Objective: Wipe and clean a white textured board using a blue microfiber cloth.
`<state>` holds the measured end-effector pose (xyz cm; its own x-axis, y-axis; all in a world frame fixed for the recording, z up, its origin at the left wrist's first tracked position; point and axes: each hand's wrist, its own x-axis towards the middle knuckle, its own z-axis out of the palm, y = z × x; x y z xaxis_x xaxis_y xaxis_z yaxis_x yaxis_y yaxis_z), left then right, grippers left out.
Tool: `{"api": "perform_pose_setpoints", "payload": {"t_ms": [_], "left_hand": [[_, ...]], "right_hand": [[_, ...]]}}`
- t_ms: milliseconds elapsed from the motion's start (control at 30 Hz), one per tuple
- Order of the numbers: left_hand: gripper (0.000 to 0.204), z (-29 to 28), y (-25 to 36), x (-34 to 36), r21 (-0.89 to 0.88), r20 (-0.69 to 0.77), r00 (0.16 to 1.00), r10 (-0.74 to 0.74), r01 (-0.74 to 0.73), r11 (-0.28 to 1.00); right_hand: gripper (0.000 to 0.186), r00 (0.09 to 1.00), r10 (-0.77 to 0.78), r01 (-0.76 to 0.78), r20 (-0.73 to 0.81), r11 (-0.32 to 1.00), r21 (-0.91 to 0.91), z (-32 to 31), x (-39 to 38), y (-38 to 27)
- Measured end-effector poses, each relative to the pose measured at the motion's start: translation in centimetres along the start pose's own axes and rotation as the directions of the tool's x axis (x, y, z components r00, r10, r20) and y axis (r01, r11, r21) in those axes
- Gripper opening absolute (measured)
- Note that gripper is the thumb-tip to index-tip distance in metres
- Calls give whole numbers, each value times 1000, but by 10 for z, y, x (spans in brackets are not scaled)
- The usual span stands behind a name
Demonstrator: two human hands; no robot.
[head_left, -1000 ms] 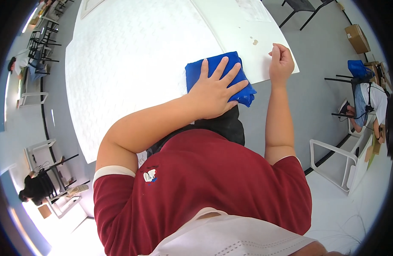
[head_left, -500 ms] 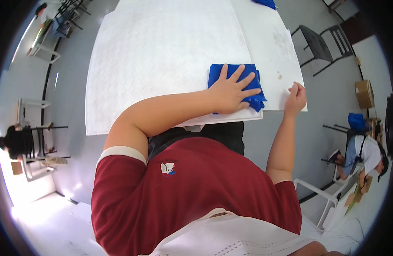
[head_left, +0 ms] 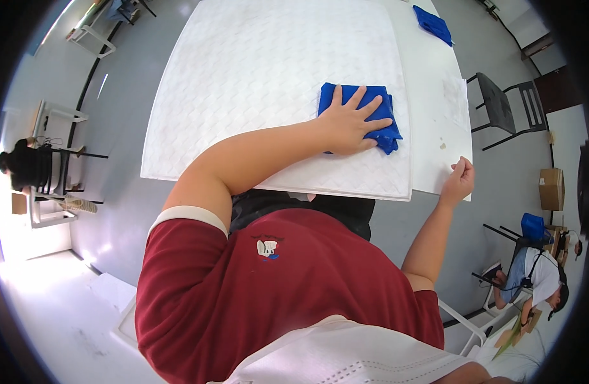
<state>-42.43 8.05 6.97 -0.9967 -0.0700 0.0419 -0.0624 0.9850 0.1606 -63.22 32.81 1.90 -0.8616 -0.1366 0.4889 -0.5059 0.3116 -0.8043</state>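
My left hand (head_left: pixel 349 128) lies flat with its fingers spread on a folded blue cloth (head_left: pixel 379 115) and presses it down. Under the cloth is a white panel (head_left: pixel 262 83) with a woven-looking surface. The cloth sits near the panel's right side, a little back from its near corner. To the right, my right hand (head_left: pixel 458 182) is curled closed at the near right corner of the white table (head_left: pixel 429 134). Nothing shows between its fingers.
A second blue cloth (head_left: pixel 433 25) lies at the table's far right. Beyond the right edge stands a dark chair (head_left: pixel 493 102). A cardboard box (head_left: pixel 551 189) and a seated person (head_left: pixel 541 275) are farther right. Another person (head_left: pixel 32 168) sits at the far left.
My left hand and the blue cloth have moved away from the panel's near edge. The view has shifted, bringing more of the far blue cloth in. My right hand keeps its place by the corner.
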Motion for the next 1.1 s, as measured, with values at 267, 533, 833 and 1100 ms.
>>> {"api": "perform_pose_setpoints", "payload": {"t_ms": [267, 533, 833, 1100], "left_hand": [[50, -3, -4, -3, -23, 11, 1000, 10, -9, 1000], [52, -16, -79, -60, 137, -40, 942, -333, 335, 932], [49, -18, -120, -102, 134, -42, 859, -510, 510, 849], [50, -15, -123, -102, 132, -86, 863, -497, 505, 853]], "right_hand": [[19, 998, -37, 38, 40, 999, -17, -2, 5, 6], [20, 999, -34, 35, 38, 999, -35, 1, 5, 10], [23, 999, -30, 34, 34, 992, -121, -2, 4, 4], [23, 997, -37, 42, 64, 997, -71, -2, 7, 10]]}}
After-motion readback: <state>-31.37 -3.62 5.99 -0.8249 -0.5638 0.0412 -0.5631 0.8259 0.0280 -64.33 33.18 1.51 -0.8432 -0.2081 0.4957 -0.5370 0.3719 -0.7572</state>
